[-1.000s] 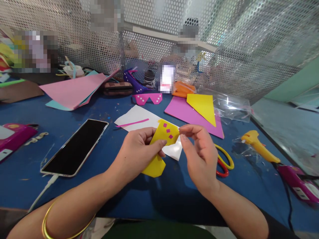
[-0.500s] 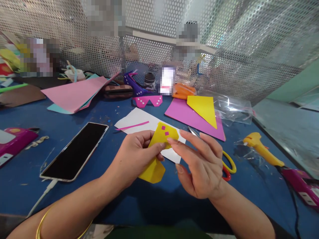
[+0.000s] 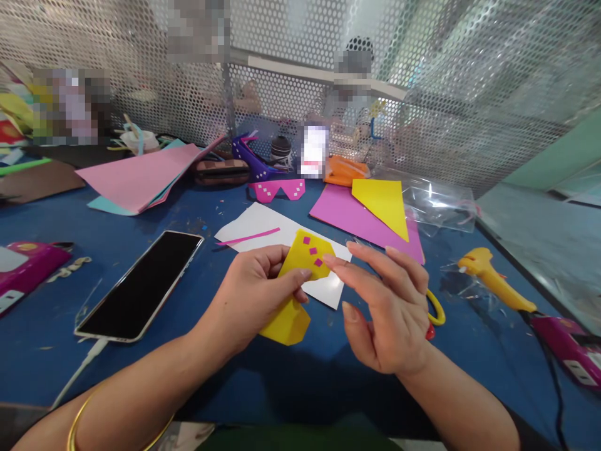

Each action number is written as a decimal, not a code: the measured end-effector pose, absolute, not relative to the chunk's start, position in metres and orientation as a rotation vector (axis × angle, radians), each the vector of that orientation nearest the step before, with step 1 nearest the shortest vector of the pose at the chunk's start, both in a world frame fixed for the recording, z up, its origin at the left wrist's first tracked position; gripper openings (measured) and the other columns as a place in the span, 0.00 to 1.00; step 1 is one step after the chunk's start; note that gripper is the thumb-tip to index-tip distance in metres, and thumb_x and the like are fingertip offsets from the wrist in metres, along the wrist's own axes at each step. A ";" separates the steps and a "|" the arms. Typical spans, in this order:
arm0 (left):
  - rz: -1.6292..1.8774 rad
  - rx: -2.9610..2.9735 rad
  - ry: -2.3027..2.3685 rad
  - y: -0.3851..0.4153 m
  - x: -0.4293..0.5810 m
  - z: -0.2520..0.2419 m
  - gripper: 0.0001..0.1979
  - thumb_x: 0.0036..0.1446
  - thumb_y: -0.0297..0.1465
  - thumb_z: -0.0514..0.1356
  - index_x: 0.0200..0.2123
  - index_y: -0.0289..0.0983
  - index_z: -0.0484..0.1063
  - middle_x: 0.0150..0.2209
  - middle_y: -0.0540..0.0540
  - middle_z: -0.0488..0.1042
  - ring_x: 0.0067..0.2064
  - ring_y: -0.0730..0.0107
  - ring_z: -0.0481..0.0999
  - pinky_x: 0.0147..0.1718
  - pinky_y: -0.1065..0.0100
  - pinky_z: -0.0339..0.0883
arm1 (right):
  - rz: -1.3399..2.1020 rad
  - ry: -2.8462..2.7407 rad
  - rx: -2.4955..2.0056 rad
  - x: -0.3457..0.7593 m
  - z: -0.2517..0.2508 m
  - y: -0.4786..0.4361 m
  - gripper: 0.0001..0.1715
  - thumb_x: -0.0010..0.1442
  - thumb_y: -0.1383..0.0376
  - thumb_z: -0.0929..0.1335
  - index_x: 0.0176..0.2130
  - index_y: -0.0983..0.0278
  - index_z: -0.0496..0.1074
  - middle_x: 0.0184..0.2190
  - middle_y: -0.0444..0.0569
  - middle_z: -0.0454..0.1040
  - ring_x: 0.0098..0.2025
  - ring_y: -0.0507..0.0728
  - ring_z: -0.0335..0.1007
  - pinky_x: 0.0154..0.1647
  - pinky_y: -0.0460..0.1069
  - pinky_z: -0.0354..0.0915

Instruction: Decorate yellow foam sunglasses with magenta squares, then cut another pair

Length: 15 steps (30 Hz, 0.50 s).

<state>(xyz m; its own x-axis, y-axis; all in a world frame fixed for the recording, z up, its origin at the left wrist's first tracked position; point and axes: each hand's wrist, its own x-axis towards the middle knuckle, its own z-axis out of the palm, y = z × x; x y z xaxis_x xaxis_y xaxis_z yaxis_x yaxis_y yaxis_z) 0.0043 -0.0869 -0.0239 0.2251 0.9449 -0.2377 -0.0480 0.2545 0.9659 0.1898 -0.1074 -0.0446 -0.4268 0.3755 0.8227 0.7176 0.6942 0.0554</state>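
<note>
Left hand [image 3: 258, 282] grips the yellow eyeglasses-shaped cutout [image 3: 299, 258] about its middle, thumb on top, above the blue table [image 3: 323, 369]. In the head view, the right hand [image 3: 397, 316] is spread, its thumb well apart from the fingers; the index fingertip meets the cutout's upper lobe beside the lowest of three magenta squares [image 3: 313, 251]. Whether that fingertip presses, I cannot tell.

Those squares sit in a slanting row on the upper lobe. No squares show on the lower lobe, at the cutout's seven o'clock, though the left hand hides the part between. Judged by this, one lobe is decorated and the other remains bare. At twelve o'clock, a pink eyeglasses-shaped cutout [image 3: 278, 191] carries white squares on both lobes. A magenta strip [image 3: 251, 236] lies on the white sheet [image 3: 253, 219] at eleven o'clock; scissors [image 3: 436, 308] are at three, partly hidden.

Half a second ago only two squares showed, the right index finger covering the third's place; now all three are visible, and that finger has shifted toward the lobe's edge.
</note>
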 end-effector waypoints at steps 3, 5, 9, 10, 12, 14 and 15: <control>0.899 1.061 1.114 -0.086 0.005 -0.025 0.07 0.52 0.33 0.66 0.33 0.37 0.77 0.20 0.54 0.74 0.21 0.79 0.69 0.21 0.78 0.62 | -0.510 -2.104 -0.809 0.190 -0.046 -0.107 0.21 0.56 0.73 0.64 0.50 0.70 0.70 0.45 0.54 0.82 0.56 0.61 0.72 0.59 0.58 0.58; 0.900 1.059 1.119 -0.086 0.006 -0.025 0.07 0.52 0.33 0.66 0.33 0.36 0.77 0.20 0.54 0.73 0.21 0.79 0.69 0.21 0.79 0.62 | -0.511 -2.135 -0.793 0.190 -0.047 -0.106 0.21 0.56 0.72 0.64 0.50 0.71 0.71 0.45 0.53 0.82 0.57 0.61 0.71 0.59 0.57 0.57; 0.906 1.068 1.110 -0.087 0.006 -0.024 0.06 0.51 0.33 0.66 0.33 0.37 0.78 0.20 0.55 0.73 0.21 0.80 0.69 0.21 0.79 0.62 | -0.510 -2.159 -0.797 0.188 -0.047 -0.107 0.21 0.57 0.71 0.64 0.51 0.71 0.71 0.45 0.53 0.82 0.58 0.61 0.71 0.60 0.57 0.57; 0.907 1.072 1.108 -0.088 0.005 -0.024 0.06 0.51 0.33 0.66 0.33 0.37 0.78 0.20 0.55 0.73 0.21 0.80 0.69 0.21 0.79 0.62 | -0.507 -2.146 -0.797 0.188 -0.046 -0.107 0.21 0.57 0.72 0.64 0.50 0.71 0.71 0.45 0.53 0.82 0.58 0.61 0.71 0.60 0.57 0.57; 0.902 1.072 1.115 -0.089 0.004 -0.023 0.06 0.51 0.33 0.67 0.33 0.37 0.78 0.20 0.54 0.73 0.21 0.79 0.69 0.21 0.79 0.63 | -0.501 -2.098 -0.799 0.189 -0.045 -0.107 0.20 0.57 0.72 0.63 0.49 0.70 0.71 0.44 0.54 0.82 0.56 0.61 0.72 0.59 0.57 0.58; 0.894 1.066 1.132 -0.089 0.003 -0.023 0.07 0.51 0.34 0.67 0.33 0.37 0.77 0.20 0.54 0.73 0.21 0.79 0.69 0.21 0.78 0.62 | -0.499 -2.064 -0.805 0.190 -0.045 -0.108 0.19 0.57 0.72 0.63 0.49 0.70 0.70 0.43 0.55 0.82 0.55 0.60 0.73 0.58 0.57 0.58; 0.890 1.064 1.135 -0.089 0.003 -0.023 0.07 0.51 0.34 0.67 0.33 0.37 0.78 0.20 0.54 0.74 0.21 0.79 0.69 0.21 0.78 0.62 | -0.499 -2.063 -0.806 0.190 -0.045 -0.108 0.19 0.57 0.72 0.63 0.49 0.70 0.71 0.43 0.55 0.82 0.55 0.60 0.73 0.58 0.57 0.58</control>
